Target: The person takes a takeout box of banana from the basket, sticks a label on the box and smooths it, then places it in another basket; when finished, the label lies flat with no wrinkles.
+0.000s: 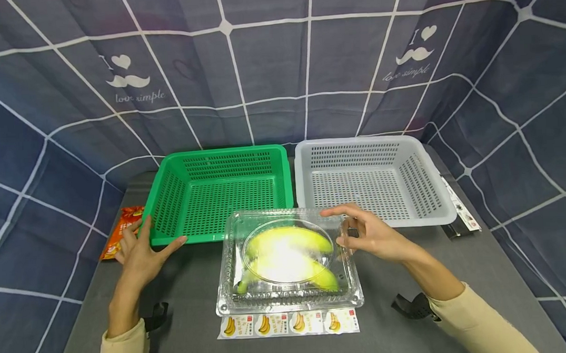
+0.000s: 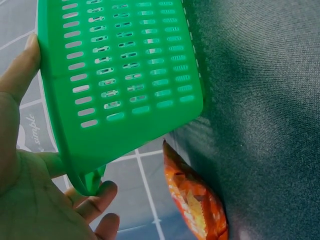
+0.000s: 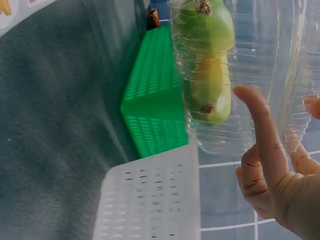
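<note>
A clear plastic clamshell box (image 1: 291, 305) with yellow-green bananas (image 1: 290, 244) inside sits at the centre of the head view, overlapping the front of both baskets. Glare whitens part of its lid. My right hand (image 1: 373, 236) grips the box's right side, thumb against the wall and a finger over the upper edge. From the right wrist, the box (image 3: 260, 60) appears raised above the table. My left hand (image 1: 141, 256) holds the front left corner of the green basket (image 1: 219, 237), with the thumb on the front rim and fingers round the left side.
A white basket (image 1: 377, 224) stands right of the green one. An orange packet (image 1: 124, 233) lies at the far left; a black-and-white box (image 1: 460, 211) is partly hidden at the right. Banana stickers (image 1: 289, 323) lie in front. A dark checked curtain (image 1: 268, 61) encloses the table.
</note>
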The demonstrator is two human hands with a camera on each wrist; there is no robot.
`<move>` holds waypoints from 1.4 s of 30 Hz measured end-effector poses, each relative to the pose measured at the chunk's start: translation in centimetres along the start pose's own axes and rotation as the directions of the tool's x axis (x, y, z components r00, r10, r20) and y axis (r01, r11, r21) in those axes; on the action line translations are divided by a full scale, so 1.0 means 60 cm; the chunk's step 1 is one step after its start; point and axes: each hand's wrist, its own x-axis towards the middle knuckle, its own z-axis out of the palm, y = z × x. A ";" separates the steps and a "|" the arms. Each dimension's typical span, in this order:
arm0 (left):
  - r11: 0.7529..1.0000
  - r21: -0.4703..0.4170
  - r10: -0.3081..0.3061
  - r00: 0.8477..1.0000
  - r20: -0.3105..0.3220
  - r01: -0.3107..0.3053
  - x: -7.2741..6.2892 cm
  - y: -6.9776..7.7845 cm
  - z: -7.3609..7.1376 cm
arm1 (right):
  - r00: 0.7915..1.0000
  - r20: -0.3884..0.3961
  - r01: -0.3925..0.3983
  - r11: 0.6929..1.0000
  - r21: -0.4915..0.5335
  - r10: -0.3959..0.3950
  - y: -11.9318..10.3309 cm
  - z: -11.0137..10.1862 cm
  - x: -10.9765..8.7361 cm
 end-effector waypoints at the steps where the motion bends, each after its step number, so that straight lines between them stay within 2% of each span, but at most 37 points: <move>1: 1.000 0.002 0.000 1.000 -0.004 0.000 0.000 -0.001 0.000 | 1.000 0.007 0.009 1.000 0.022 -0.009 0.002 0.001 -0.002; 3: 1.000 0.003 0.001 1.000 -0.010 -0.001 0.001 -0.002 0.001 | 1.000 0.015 0.020 0.999 0.046 -0.021 0.007 0.005 -0.005; 5: 1.000 0.002 0.004 1.000 -0.013 -0.004 0.001 -0.003 0.002 | 0.999 0.011 0.038 0.999 0.018 -0.038 0.010 0.010 -0.008; 9: 1.000 0.002 0.009 1.000 -0.011 -0.009 0.000 -0.003 0.003 | 0.996 -0.002 0.090 0.988 -0.128 -0.091 0.018 0.025 -0.019; 11: 1.000 0.001 0.009 1.000 -0.006 -0.009 0.000 -0.002 0.002 | 0.994 -0.001 0.108 0.985 -0.134 -0.109 0.026 0.034 -0.024; 13: 1.000 0.003 0.000 1.000 0.004 0.000 -0.001 -0.002 0.000 | 0.994 0.006 0.109 0.989 -0.097 -0.109 0.035 0.042 -0.029; 17: 1.000 0.014 -0.026 0.999 0.022 0.025 -0.001 0.000 -0.005 | 0.996 0.005 0.086 0.996 -0.040 -0.086 0.058 0.057 -0.034; 23: 0.999 0.015 -0.035 0.999 0.035 0.035 0.000 0.001 -0.004 | 0.997 -0.040 0.062 0.991 -0.120 -0.067 0.091 0.062 -0.039; 29: 0.999 0.014 -0.045 0.998 0.050 0.044 -0.001 0.002 -0.002 | 0.996 -0.068 0.050 0.994 -0.097 -0.057 0.115 0.055 -0.036; 37: 0.999 0.011 -0.045 0.998 0.047 0.045 -0.001 0.002 -0.001 | 0.995 -0.094 -0.036 0.989 -0.143 0.023 0.132 0.050 -0.028; 42: 0.999 0.014 -0.051 0.998 0.049 0.050 0.001 0.001 0.000 | 0.995 -0.101 -0.037 0.985 -0.169 0.020 0.143 0.046 -0.025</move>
